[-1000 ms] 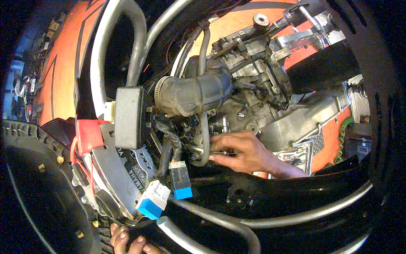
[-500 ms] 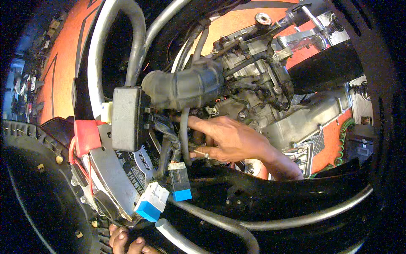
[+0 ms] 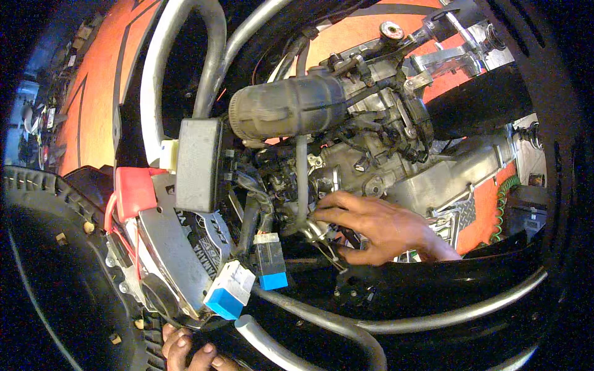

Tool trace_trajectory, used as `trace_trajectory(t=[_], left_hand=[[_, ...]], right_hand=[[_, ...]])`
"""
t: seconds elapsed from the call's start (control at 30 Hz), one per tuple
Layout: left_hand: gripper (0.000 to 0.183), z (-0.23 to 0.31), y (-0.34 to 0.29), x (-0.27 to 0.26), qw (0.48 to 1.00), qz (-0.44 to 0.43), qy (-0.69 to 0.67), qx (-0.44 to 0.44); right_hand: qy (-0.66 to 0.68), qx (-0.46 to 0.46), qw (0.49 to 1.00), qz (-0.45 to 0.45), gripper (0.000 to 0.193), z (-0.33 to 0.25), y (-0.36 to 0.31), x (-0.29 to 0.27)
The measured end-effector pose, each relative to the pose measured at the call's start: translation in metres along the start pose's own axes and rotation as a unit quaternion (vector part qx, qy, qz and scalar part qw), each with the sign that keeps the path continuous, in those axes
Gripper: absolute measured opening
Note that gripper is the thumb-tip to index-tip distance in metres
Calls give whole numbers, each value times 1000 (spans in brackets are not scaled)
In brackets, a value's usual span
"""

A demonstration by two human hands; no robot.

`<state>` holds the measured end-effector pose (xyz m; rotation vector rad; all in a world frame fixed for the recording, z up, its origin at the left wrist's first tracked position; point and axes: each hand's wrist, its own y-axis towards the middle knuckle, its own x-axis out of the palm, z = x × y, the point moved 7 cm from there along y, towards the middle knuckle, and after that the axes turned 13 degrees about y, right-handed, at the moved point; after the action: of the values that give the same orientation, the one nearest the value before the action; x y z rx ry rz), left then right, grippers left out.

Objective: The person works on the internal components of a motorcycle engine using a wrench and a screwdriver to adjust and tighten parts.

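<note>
I see my right hand (image 3: 377,226) below the intake duct (image 3: 288,108), right of two hanging connectors (image 3: 247,281); my left hand (image 3: 192,349) lies low, beside the tyre (image 3: 55,260).

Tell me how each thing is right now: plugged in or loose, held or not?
Right hand: fingertips on a thin grey hose, which hangs upright.
Left hand: resting at the bottom edge, grip unclear.
White-and-blue connector: unplugged, hanging loose.
Black-and-blue connector: unplugged too.
Red cap: shut over its terminal.
Ribbed rubber duct: lying sideways.
</note>
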<state>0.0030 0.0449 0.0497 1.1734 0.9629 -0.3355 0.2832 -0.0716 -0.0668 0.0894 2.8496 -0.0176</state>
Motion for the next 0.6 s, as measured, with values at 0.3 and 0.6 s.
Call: trace_trajectory(t=[0.3, 0.6], left_hand=[[22, 5, -6, 0, 999, -29, -18, 2], [23, 0, -8, 1, 999, -34, -6, 3]], right_hand=[[-138, 135, 977, 95, 46, 23, -29, -1], [-58, 161, 940, 296, 43, 46, -36, 3]])
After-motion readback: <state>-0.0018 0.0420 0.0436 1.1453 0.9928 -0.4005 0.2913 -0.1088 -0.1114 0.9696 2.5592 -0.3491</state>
